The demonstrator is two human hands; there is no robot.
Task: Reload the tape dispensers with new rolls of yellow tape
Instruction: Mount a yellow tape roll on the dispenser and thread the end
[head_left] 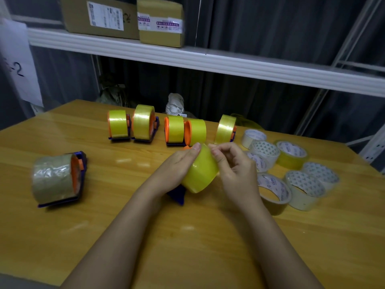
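while left hand (pixel 177 165) holds yellow roll (pixel 201 172), right hand (pixel 233 163) perhaps picking edge

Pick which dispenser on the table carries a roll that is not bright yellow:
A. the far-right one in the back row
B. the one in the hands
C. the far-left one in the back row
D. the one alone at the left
D: the lone dispenser at the left holds a dull brownish roll, unlike the yellow ones.
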